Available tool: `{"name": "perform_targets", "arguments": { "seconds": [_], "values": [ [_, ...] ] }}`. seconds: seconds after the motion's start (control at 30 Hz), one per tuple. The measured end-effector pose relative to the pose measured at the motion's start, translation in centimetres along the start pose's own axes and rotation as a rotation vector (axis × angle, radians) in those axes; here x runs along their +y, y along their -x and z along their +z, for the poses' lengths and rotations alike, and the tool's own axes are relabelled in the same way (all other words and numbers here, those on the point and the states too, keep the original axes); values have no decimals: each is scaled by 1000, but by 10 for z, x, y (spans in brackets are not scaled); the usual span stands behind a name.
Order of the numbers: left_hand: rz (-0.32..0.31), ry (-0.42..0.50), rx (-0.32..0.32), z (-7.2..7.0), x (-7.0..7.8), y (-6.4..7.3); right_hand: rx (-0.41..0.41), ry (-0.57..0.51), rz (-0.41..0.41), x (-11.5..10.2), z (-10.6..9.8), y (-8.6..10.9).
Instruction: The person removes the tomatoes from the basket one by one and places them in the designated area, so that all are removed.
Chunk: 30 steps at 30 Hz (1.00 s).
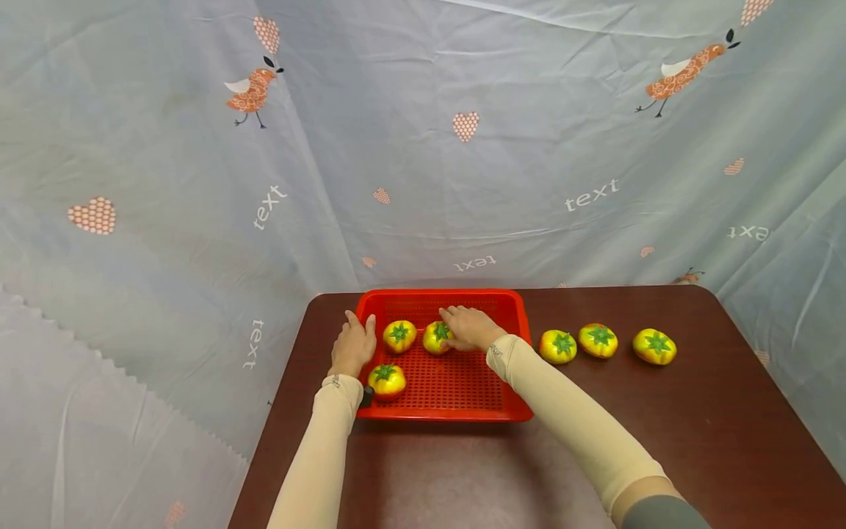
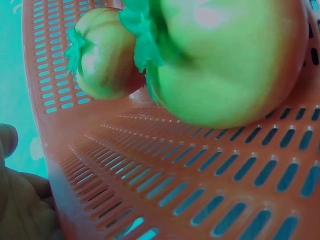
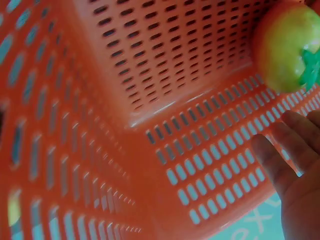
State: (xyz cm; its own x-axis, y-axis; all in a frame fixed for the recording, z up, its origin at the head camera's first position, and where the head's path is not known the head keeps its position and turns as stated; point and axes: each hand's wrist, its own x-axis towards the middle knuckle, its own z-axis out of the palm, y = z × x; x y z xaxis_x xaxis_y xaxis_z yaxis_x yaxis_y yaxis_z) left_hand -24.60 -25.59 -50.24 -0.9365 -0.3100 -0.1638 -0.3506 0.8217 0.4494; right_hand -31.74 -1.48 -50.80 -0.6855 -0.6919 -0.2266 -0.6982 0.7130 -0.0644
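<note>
A red slotted plastic basket point(image 1: 436, 416) stands on the table and holds three yellow-red tomatoes with green leafy tops. My right hand point(image 1: 471, 328) reaches into it over the middle tomato point(image 1: 435, 339), its fingers extended. In the right wrist view the fingers point(image 3: 292, 145) look straight beside a tomato point(image 3: 285, 47); whether they touch it is unclear. At the basket's left side is my left hand point(image 1: 353, 345), fingers loosely extended and partly hidden in its wrist view. Nearest to it are the front-left tomato point(image 1: 387, 383) and the back-left tomato point(image 1: 399, 336).
Right of the basket, three more tomatoes lie in a row on the dark brown table point(image 1: 694, 441): one near the basket wall point(image 1: 557, 347), a middle one point(image 1: 598, 340) and a far-right one point(image 1: 654, 347). A grey-blue printed curtain point(image 1: 423, 162) hangs behind the table.
</note>
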Motion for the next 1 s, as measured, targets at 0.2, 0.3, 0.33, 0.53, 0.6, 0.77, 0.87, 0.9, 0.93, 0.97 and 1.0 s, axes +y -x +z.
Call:
{"name": "perform_targets", "arguments": {
  "seconds": [0.2,0.3,0.33,0.53,0.6,0.77,0.87,0.9,0.93,0.97,1.0],
  "values": [
    [2,3,-4,1,1,1,-21,0,18,-7,7,-8],
    [2,2,-2,1,1,1,-26,-5,22,-9,10,-8],
    [2,4,-2,0,1,2,-25,-7,23,-10,10,-8],
    [10,10,8,0,2,2,-3,11,29,-12,13,-9],
    [8,9,7,0,2,2,4,25,31,-12,15,-10],
    [-2,5,-2,-1,2,3,28,61,44,-15,19,-13],
    [-5,4,-4,-1,2,3,48,70,52,-17,20,-14],
    [-6,5,-4,-1,2,3,53,69,53,-18,20,-14],
    [-7,6,-4,-1,2,3,57,70,51,-18,20,-14],
    [-7,7,-4,-1,2,3,65,65,50,-19,20,-14],
    [-7,7,-4,-1,1,3,69,64,47,-19,20,-14]
  ]
}}
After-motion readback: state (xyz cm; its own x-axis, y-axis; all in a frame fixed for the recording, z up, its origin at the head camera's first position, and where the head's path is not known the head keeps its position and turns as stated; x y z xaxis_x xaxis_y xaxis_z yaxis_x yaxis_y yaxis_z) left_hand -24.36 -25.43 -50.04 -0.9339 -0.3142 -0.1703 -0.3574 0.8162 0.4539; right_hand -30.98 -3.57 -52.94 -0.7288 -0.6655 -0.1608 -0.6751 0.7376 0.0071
